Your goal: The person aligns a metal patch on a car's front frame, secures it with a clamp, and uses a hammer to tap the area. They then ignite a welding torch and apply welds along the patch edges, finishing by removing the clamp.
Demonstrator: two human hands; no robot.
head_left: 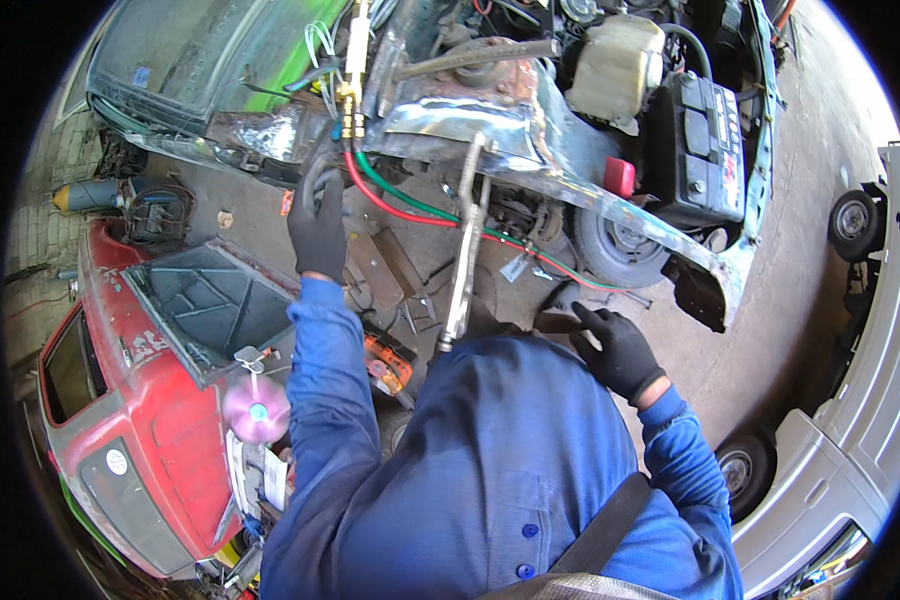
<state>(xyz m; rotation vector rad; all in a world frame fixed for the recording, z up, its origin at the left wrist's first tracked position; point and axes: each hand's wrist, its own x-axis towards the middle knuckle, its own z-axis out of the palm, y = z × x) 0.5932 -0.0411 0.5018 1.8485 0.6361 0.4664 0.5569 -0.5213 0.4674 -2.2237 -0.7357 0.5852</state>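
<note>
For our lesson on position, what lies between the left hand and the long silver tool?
In the head view, a red hose and a green hose curve between the left hand and the long silver tool.

This looks like a car repair workshop: a stripped car (450, 115) with bare-metal patches and its battery (708, 150) exposed, a red hose (370, 197) and green hose (381, 186), a cylinder (95, 194), and another, red car (170, 425) (paint flaking) on concrete floor (730, 345).
</note>
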